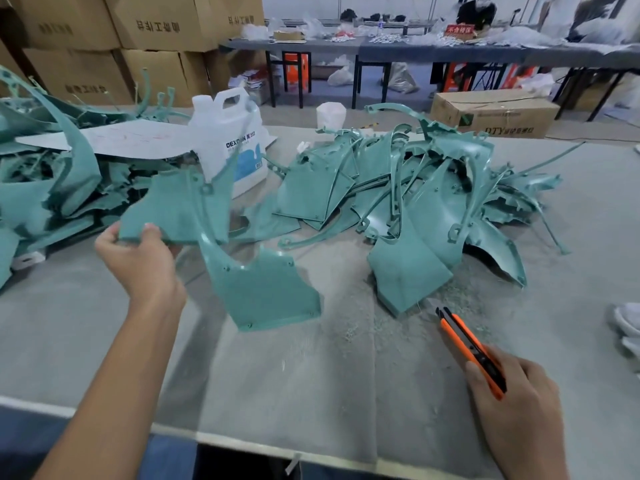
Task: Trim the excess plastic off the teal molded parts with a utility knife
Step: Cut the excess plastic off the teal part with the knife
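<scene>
Over the grey cloth-covered desk [311,393], the left grip [138,261] pinches a curved teal moulded plastic panel [263,289] by its edge. The right grip [516,400] clasps an orange-and-black utility knife [460,336], blade out.

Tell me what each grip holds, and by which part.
Left grip pinches the teal molded part by its left corner. Right grip holds the orange utility knife by its handle's rear.
</scene>
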The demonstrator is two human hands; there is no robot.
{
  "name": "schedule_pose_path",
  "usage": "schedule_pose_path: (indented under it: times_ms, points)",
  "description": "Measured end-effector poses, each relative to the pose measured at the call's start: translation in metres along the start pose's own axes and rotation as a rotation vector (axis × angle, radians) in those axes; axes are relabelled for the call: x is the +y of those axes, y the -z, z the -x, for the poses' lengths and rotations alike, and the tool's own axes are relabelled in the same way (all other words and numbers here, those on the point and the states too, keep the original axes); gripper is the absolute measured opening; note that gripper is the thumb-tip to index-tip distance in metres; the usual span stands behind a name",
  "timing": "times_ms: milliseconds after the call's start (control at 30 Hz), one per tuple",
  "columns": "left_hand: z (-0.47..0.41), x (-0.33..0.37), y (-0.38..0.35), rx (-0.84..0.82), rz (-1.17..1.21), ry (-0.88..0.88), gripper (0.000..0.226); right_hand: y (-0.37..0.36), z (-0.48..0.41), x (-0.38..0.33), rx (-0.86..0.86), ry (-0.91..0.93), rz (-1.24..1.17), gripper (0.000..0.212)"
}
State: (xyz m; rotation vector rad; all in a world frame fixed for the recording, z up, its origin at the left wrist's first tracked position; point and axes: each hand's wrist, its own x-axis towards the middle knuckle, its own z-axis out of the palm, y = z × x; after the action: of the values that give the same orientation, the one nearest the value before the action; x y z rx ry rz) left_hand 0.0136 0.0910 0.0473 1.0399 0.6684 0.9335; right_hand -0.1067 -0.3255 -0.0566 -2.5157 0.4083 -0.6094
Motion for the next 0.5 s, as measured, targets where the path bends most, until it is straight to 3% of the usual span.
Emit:
schedule_pose_path:
  times_ms: [100,233,367,433,500]
  points:
    - [-0.005,0.002,0.003,-0.017,0.042,-0.036,0.038,-0.002,-0.001,0.002,-0.024,0.033,0.037,0.039]
    - [-0.009,-0.011,0.014,-0.239,-0.170,0.050,0.054,-0.003,-0.001,0.003,-0.038,0.037,0.066,0.039]
    - [-0.014,-0.031,0.018,-0.430,-0.554,0.130,0.032,-0.002,-0.001,0.003,-0.040,0.036,0.063,0.037]
    - [-0.012,-0.038,0.023,-0.463,-0.952,-0.026,0.027,-0.001,-0.001,0.003,-0.036,0.045,0.063,0.037]
    - [-0.001,-0.043,0.032,-0.399,-1.190,-0.387,0.039,-0.002,0.000,0.003,-0.029,0.046,0.062,0.037]
